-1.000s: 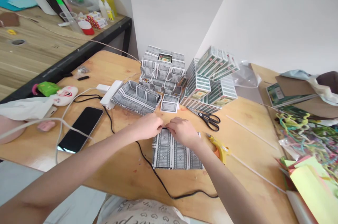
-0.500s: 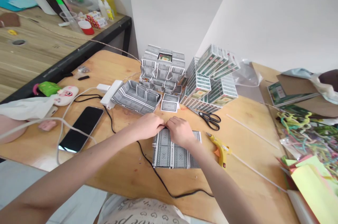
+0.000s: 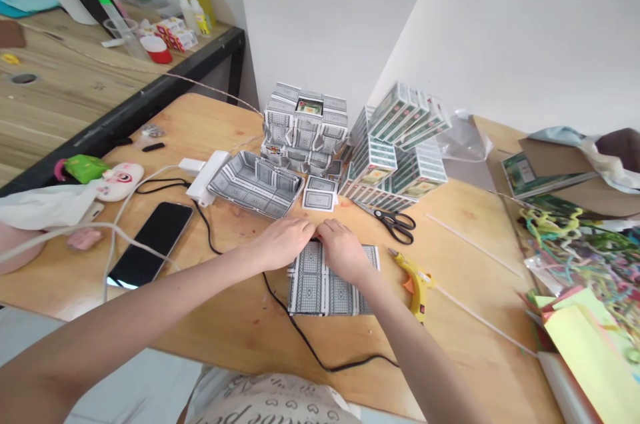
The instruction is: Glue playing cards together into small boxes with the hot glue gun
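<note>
Left of centre in the frame, a dark phone [image 3: 160,231] lies flat, with an open card-covered tray [image 3: 240,196] to its upper right. At the centre, the left hand [image 3: 289,241] curls its fingers at the far edge of a card-patterned panel [image 3: 311,287], which lies on the table. Beside it, the right hand [image 3: 344,249] bends over that edge, fingers curled; what either pinches is hidden. Right of the panel are black-handled scissors [image 3: 400,229] and, lower, a yellow glue gun [image 3: 418,285].

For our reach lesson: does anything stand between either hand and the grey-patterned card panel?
Nothing visible: the left hand and right hand are at the far edge of the card panel, though their exact contact is hidden. The yellow glue gun lies right of it, apart.
</note>
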Demonstrator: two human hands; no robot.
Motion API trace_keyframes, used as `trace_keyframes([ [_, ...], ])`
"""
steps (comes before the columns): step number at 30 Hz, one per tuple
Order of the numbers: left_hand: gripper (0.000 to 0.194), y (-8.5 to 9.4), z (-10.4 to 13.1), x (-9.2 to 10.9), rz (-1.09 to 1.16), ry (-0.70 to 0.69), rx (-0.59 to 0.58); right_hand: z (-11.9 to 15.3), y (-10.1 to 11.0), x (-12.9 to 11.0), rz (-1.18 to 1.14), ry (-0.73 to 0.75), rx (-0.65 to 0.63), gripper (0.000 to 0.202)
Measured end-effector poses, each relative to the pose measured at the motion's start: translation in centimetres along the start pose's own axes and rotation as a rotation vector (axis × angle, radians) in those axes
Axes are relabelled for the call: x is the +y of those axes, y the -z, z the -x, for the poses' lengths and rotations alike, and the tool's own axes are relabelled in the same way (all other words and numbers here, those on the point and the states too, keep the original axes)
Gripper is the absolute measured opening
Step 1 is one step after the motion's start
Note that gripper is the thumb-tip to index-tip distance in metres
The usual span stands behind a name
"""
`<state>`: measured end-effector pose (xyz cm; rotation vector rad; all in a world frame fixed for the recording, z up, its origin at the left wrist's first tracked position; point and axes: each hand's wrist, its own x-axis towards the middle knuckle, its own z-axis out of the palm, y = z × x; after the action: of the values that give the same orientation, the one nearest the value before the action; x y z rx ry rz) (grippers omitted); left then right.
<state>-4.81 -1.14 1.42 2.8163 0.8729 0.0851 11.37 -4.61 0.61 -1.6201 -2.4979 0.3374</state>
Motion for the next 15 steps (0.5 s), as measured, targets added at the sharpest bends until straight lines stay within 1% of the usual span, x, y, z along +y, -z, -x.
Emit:
trace_keyframes([
  [3,0.018,0.1,0.0,0.0,0.029,0.000,0.020,0.1,0.4,-0.4,-0.046,-0.067,-0.010,0.018],
  [5,0.018,0.4,0.0,0.0,0.046,-0.003,0.020,0.6,0.9,-0.3,-0.162,-0.129,0.021,0.019],
  [7,0.017,0.8,-0.1,-0.1,0.039,-0.004,0.002,2.1,1.5,0.2,-0.337,-0.231,0.123,0.017],
  [8,0.016,1.1,-0.1,-0.1,0.031,-0.005,-0.012,3.4,1.8,0.7,-0.410,-0.313,0.213,0.020],
  [9,0.015,1.5,-0.2,-0.1,0.024,-0.005,-0.026,5.0,2.1,1.3,-0.468,-0.444,0.331,0.024],
  [10,0.014,1.8,-0.3,-0.2,0.020,-0.006,-0.040,6.9,2.2,2.0,-0.497,-0.612,0.447,0.027],
  [11,0.015,2.0,-0.4,-0.2,0.020,-0.005,-0.052,9.0,2.1,2.7,-0.479,-0.802,0.559,0.030],
  [12,0.015,2.3,-0.6,-0.2,0.025,-0.003,-0.065,11.1,1.9,3.5,-0.420,-0.994,0.626,0.031],
  [13,0.017,2.5,-0.7,-0.2,0.036,-0.001,-0.076,13.2,1.5,4.2,-0.341,-1.166,0.644,0.033],
  [14,0.019,2.6,-0.8,-0.3,0.055,-0.002,-0.084,15.0,1.0,4.8,-0.276,-1.300,0.589,0.035],
  [15,0.022,2.7,-0.9,-0.3,0.081,-0.005,-0.087,16.5,0.4,5.4,-0.254,-1.379,0.511,0.036],
])
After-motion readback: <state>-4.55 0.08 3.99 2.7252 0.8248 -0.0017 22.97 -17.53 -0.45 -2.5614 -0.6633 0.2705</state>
